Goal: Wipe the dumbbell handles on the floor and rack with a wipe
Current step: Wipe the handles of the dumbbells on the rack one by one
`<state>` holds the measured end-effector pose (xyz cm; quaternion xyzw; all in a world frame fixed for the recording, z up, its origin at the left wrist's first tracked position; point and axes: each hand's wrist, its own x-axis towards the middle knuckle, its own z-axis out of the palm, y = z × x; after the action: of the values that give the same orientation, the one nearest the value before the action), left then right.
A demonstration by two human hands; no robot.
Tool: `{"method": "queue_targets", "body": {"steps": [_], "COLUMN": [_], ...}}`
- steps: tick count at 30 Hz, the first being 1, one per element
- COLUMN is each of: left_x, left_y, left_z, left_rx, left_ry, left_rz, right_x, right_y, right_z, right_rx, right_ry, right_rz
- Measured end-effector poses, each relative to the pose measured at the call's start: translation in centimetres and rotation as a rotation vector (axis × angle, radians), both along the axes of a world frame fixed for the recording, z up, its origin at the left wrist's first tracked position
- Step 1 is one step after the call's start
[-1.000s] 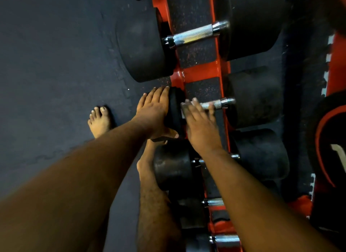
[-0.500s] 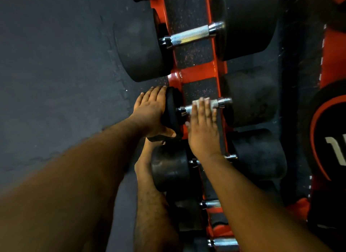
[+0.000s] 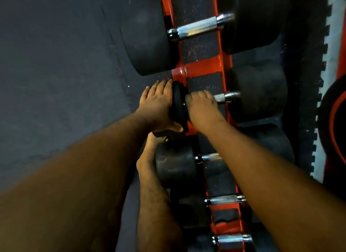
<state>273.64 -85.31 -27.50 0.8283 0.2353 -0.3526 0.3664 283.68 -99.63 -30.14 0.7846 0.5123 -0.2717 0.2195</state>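
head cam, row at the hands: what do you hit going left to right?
Floor mat → left hand → near dumbbell head → right hand → bare handle end → far dumbbell head

Left grip (image 3: 157, 103) flat; right grip (image 3: 201, 103) curled

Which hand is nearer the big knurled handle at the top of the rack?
Right. The right hand grips the handle below the big knurled handle; the left hand, farther left, rests against that dumbbell's end plate.
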Motion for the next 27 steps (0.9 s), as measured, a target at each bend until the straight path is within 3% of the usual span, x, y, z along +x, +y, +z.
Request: {"method": "queue_targets", "body": {"steps": [4, 8, 15, 21, 27], "left_x": [0.1, -0.3, 0.0, -0.2, -0.2], "left_y": [0.2, 0.0, 0.3, 0.1, 0.3], "left_z": [0.3, -0.1, -0.1, -0.4, -0.1], "left_rx": [-0.018, -0.017, -0.036, -0.026, -0.029], "left_ry": [0.003, -0.021, -0.004, -0.020, -0.037], "left_rz": [0.004, 0.014, 0.001, 0.003, 0.007], "right_x": [0.3, -0.8, 3.6, 0.9, 0.3], "right_y": [-0.1, -6.6, -1.1, -4.4, 1.8], "right_z": [0.3, 2.2, 0.3, 2.0, -0.1], "right_rx": [0.019, 0.053, -0.076, -0.086, -0.041], "right_ry": [0.041, -0.096, -0.006, -0.224, 0.056], "right_rz": [-0.069, 0.003, -0.106, -0.093, -0.071]}}
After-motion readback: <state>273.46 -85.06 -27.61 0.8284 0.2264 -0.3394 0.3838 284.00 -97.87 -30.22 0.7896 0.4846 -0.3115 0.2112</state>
